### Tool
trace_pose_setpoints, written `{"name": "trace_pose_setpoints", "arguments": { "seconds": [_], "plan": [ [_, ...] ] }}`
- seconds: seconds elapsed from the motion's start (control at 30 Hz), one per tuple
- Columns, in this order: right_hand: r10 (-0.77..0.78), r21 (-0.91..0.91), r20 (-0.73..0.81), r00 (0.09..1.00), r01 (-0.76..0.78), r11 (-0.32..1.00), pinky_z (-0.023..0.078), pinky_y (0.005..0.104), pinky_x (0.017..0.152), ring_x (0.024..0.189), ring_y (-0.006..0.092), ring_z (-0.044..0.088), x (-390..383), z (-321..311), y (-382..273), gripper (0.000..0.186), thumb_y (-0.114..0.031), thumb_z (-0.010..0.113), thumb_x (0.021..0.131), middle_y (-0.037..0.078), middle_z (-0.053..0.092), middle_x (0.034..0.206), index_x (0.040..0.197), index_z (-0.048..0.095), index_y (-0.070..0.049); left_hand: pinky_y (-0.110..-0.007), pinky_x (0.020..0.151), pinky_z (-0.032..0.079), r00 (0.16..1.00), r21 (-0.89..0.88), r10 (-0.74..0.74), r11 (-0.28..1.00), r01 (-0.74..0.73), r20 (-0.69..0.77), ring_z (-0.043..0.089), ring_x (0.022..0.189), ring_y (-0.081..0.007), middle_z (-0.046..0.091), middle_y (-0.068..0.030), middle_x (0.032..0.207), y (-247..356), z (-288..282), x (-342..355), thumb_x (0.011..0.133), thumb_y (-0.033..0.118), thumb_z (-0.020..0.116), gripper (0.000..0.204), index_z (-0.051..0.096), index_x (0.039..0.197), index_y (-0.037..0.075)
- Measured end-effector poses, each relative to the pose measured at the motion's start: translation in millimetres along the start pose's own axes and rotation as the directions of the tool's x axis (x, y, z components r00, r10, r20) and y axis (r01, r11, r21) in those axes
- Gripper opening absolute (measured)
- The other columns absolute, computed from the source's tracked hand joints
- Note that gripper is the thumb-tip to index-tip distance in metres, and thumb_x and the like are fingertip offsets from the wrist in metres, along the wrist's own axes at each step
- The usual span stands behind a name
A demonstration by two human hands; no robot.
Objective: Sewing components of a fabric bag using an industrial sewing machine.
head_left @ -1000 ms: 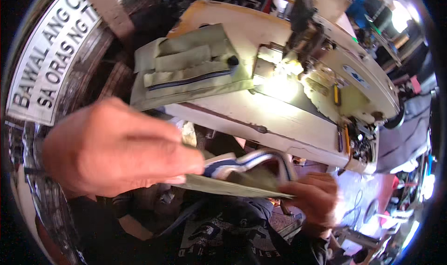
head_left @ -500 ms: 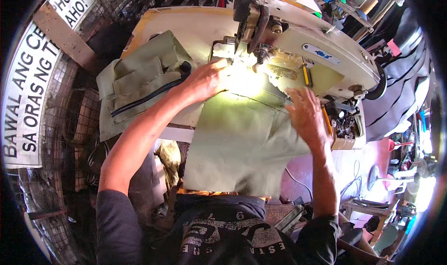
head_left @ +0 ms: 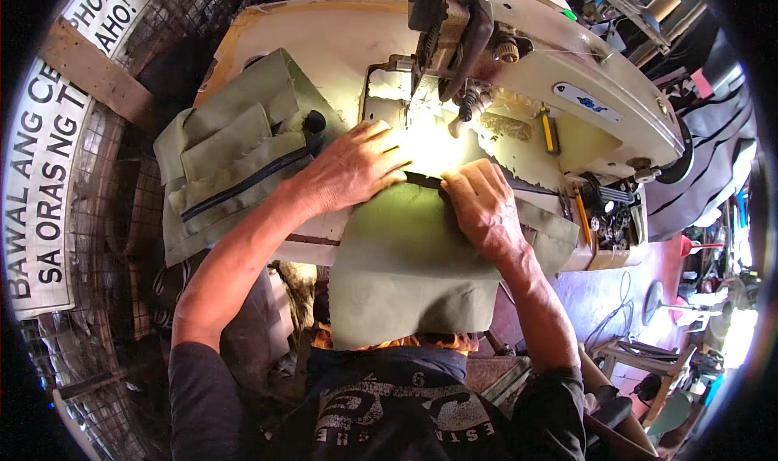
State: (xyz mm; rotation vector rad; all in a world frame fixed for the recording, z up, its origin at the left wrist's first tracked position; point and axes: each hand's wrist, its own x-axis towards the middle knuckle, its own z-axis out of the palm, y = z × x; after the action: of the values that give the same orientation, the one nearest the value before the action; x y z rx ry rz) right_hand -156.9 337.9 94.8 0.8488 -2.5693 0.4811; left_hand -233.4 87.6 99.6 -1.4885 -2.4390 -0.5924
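An olive fabric piece (head_left: pixel 409 291) lies under the sewing machine (head_left: pixel 616 137) and hangs over the table's front edge toward my lap. My left hand (head_left: pixel 369 165) rests on it left of the brightly lit needle area, fingers bent and slightly apart. My right hand (head_left: pixel 478 201) has its fingers closed on the fabric's dark folded edge, right of the needle area; glare hides the needle itself. To the left, a second olive piece (head_left: pixel 223 145) with patches and a dark zipper lies on the white table (head_left: pixel 275 19).
A wire mesh wall (head_left: pixel 117 299) with white lettered signs (head_left: pixel 49 177) borders the left. A yellow-black tool (head_left: pixel 549 132) and an open box of small parts (head_left: pixel 616 226) sit at the machine's right. Grey material (head_left: pixel 697 185) and thread spools (head_left: pixel 663 5) are further right.
The fabric earlier held up close to me now lies at the machine. Since the middle frame, my left hand has moved slightly down, and my right hand has moved left onto the fabric's edge.
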Motion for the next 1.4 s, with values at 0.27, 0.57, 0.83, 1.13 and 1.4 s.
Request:
{"name": "trace_pose_setpoints", "arguments": {
  "seconds": [0.27, 0.57, 0.83, 1.13, 1.4],
  "plan": [
    [0.115, 0.001, 0.065, 0.991, -0.116, 0.993, 0.052, 0.0449, 0.086, 0.098, 0.0368, 0.062, 33, 8, 24, 0.019, -0.017, 0.063, 0.094, 0.019, 0.064, 0.096, 0.107, 0.063, -0.003, -0.044, 0.079, 0.051, 0.929, -0.248, -0.318, 0.9, 0.359, 0.19, 0.065, 0.088, -0.0358, 0.065, -0.0182, 0.093, -25, 1, 33, 0.091, 0.017, 0.063, 0.019, 0.063, 0.091, -0.002],
    [0.132, 0.281, 0.18, 0.975, -0.179, 0.943, 0.053, 0.0369, 0.075, 0.077, 0.0312, 0.066, 40, 12, 49, 0.031, -0.018, 0.073, 0.09, 0.015, 0.071, 0.09, 0.118, 0.072, -0.006, -0.044, 0.076, 0.05, 0.953, -0.431, -0.207, 0.856, 0.285, 0.219, 0.061, 0.081, -0.033, 0.06, -0.0154, 0.086, -49, 0, 33, 0.087, 0.014, 0.067, 0.016, 0.064, 0.093, -0.001],
    [0.15, 0.275, 0.179, 0.972, -0.196, 0.941, 0.052, 0.0365, 0.081, 0.087, 0.0281, 0.067, 32, 11, 46, 0.022, -0.01, 0.073, 0.088, 0.012, 0.071, 0.093, 0.11, 0.077, -0.012, -0.039, 0.082, 0.051, 0.996, -0.305, 0.086, 0.95, -0.072, 0.033, 0.059, 0.094, -0.0266, 0.058, -0.0091, 0.091, -51, 5, 25, 0.086, 0.012, 0.067, 0.014, 0.067, 0.094, 0.001],
    [-0.115, 0.01, 0.3, 0.947, 0.118, 0.993, 0.05, 0.0429, 0.085, 0.096, 0.0289, 0.064, 38, 1, 39, 0.043, -0.005, 0.057, 0.081, 0.011, 0.067, 0.106, 0.122, 0.068, -0.011, -0.039, 0.085, 0.052, 0.98, -0.041, 0.196, 0.98, -0.197, -0.021, 0.057, 0.095, -0.0263, 0.057, -0.0087, 0.097, -35, -2, 25, 0.086, 0.009, 0.061, 0.019, 0.065, 0.103, 0.003],
    [-0.064, 0.225, 0.219, 0.974, 0.013, 0.974, 0.052, 0.044, 0.081, 0.095, 0.0365, 0.066, 43, 9, 46, 0.025, -0.006, 0.061, 0.092, 0.018, 0.068, 0.105, 0.115, 0.069, -0.003, -0.045, 0.094, 0.048, 0.984, -0.345, -0.132, 0.924, 0.166, 0.119, 0.061, 0.104, -0.0357, 0.06, -0.0176, 0.109, -54, -14, 15, 0.092, 0.008, 0.06, 0.028, 0.06, 0.119, 0.0]
  ]
}}
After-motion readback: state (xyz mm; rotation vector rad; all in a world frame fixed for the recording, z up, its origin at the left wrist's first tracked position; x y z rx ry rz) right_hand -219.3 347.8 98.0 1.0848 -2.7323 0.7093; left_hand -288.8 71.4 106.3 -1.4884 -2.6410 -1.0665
